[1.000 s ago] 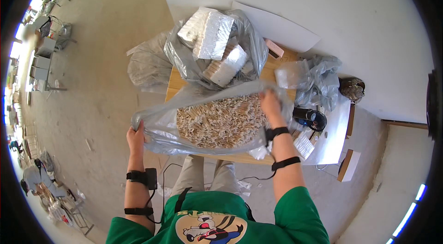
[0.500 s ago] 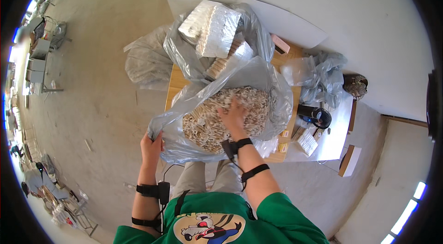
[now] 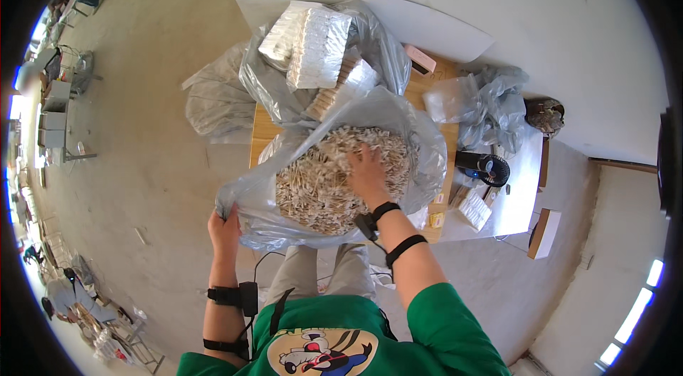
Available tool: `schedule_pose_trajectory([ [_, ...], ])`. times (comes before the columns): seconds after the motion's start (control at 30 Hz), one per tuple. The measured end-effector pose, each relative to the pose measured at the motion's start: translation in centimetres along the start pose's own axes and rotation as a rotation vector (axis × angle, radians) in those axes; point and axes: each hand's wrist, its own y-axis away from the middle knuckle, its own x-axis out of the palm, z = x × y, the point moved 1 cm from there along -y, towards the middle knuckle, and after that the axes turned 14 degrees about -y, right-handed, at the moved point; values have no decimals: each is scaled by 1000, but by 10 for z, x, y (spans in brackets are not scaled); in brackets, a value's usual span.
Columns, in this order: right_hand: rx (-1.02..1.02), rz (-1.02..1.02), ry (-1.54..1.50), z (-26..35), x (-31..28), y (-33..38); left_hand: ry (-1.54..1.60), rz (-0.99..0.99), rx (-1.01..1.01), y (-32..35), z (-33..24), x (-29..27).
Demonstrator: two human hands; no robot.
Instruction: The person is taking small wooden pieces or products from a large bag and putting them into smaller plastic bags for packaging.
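A large translucent grey plastic bag (image 3: 429, 145) lies wide open on the wooden table in front of me. Inside it is a heap of loose cotton swabs (image 3: 309, 191), with pale sticks and white tips. My left hand (image 3: 225, 230) is closed on the bag's near left edge and pulls it outward. On the right part of the heap rests my right hand (image 3: 368, 175), palm down with its fingers apart. Some fingertips are partly sunk among the swabs. Just behind, a second grey bag (image 3: 256, 81) holds clear packs of swabs (image 3: 319, 49).
On the wooden table (image 3: 265, 135) lies a pink box (image 3: 420, 61). To the right, a white side table (image 3: 523, 194) bears a black fan (image 3: 491, 168) and crumpled plastic bags (image 3: 501, 116). A wall stands behind. People sit at tables far left.
My right hand has shifted slightly right over the swabs, and its fingers show more clearly. My left hand still grips the bag's edge. The whole view has turned a little.
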Motion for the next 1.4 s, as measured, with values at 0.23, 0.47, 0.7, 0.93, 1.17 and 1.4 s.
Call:
schedule_pose_trajectory([
  [0.23, 159, -284, -181, -46, -1, 5, 137, -45, -42, 6, 3, -5],
  [0.47, 95, -167, -273, 62, 52, 19, 153, -29, -73, 4, 7, -4],
  [0.7, -327, 35, -56, 138, 66, 52, 126, -32, -48, 13, -2, -3],
  [0.93, -277, 114, 200, 76, 61, 35, 87, 9, -11, 15, -8, -1],
  [1.17, -46, 36, 117, -1, -8, 15, 212, -24, -38, 20, 3, -4],
  [1.4, -190, -82, -148, 32, -39, 42, 255, -17, -14, 33, -13, -5],
])
